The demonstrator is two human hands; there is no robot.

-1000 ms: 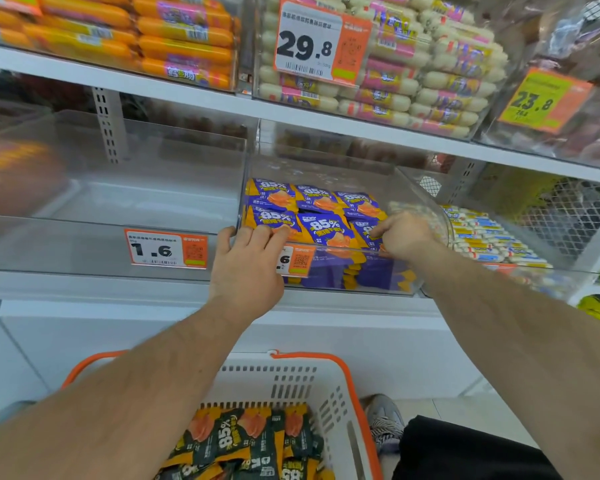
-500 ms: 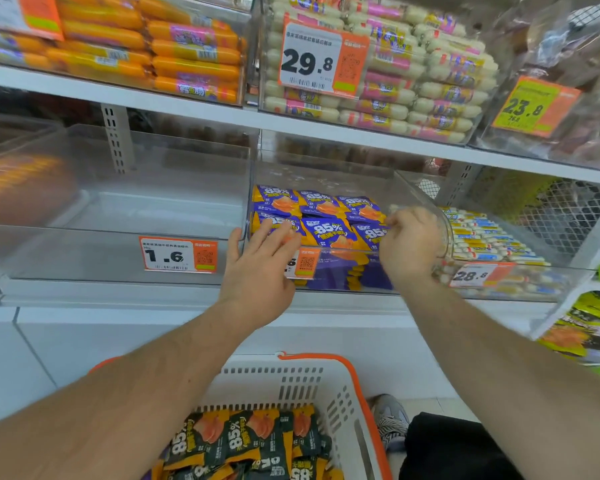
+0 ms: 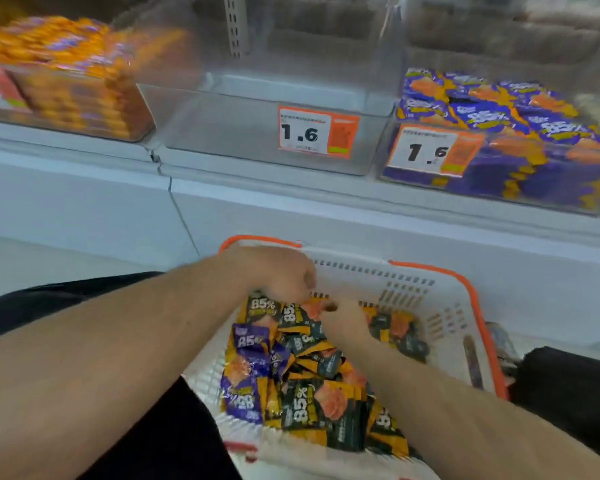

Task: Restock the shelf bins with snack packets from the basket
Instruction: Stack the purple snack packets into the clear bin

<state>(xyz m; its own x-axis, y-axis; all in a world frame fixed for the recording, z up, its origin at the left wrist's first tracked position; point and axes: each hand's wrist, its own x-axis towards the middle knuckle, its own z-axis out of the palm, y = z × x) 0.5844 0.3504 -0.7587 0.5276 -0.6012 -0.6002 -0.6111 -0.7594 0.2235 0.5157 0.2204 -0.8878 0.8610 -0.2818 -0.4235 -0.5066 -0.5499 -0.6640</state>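
Head view: both your hands are down in the basket (image 3: pixel 458 327) among the snack packets (image 3: pixel 312 403).

Nearest you, dark and purple packets marked 85% lie heaped in the white, orange-rimmed basket. Your left hand (image 3: pixel 274 275) sits at the far end of the heap with its fingers curled down onto a packet; blur hides whether they grip it. Your right hand (image 3: pixel 343 323) is just beside it, fingers bent into the packets, grip also unclear. Beyond, on the shelf, an empty clear bin (image 3: pixel 222 129) carries a 1.6 price tag (image 3: pixel 317 135); right of it, a bin of purple packets (image 3: pixel 499 116); left, a bin of orange packs (image 3: pixel 70 81).
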